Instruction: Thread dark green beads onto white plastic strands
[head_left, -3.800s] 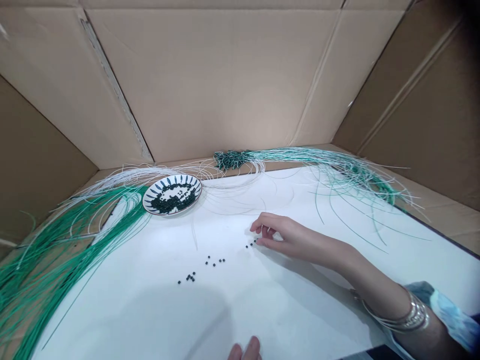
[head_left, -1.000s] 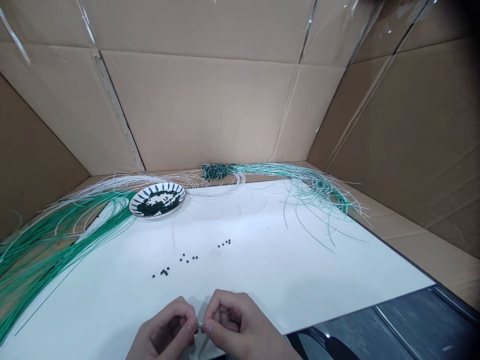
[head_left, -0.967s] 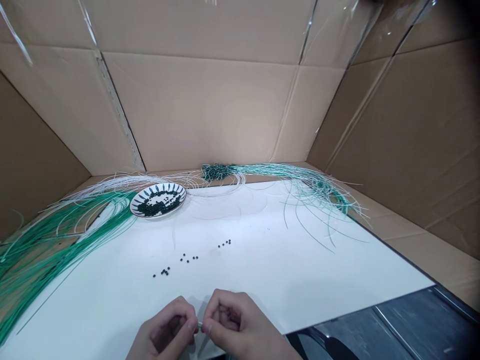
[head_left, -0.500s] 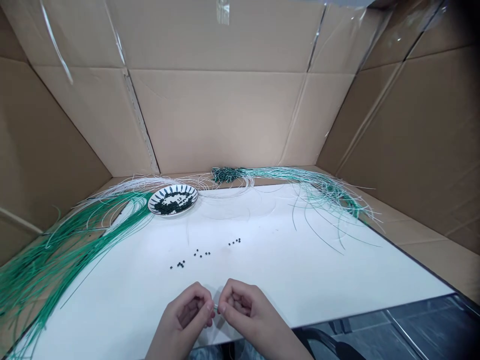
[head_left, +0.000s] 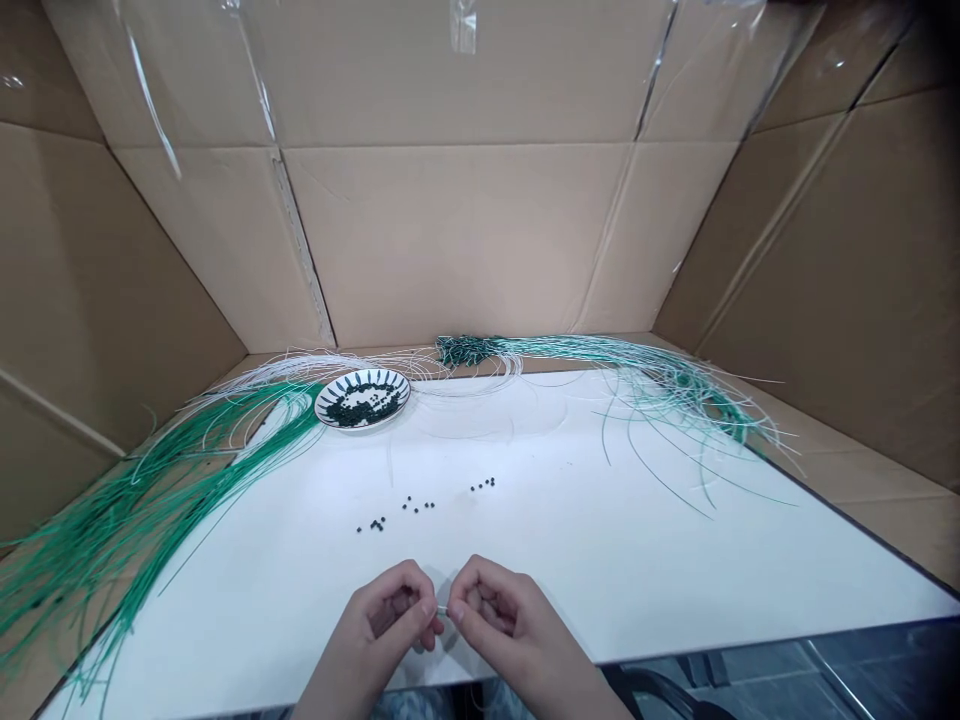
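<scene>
Pinching a short pale strand [head_left: 442, 609] between left hand [head_left: 394, 612] and right hand [head_left: 502, 615], fingers [head_left: 427, 608] closed narrowly, steadily aligned tip to tip above the white tabletop [head_left: 615, 570].

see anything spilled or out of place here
Yes: a few small dark beads lie loose on the white sheet in three little clusters, apart from the plate that holds the rest. They look like strays because they sit outside the plate.
</scene>
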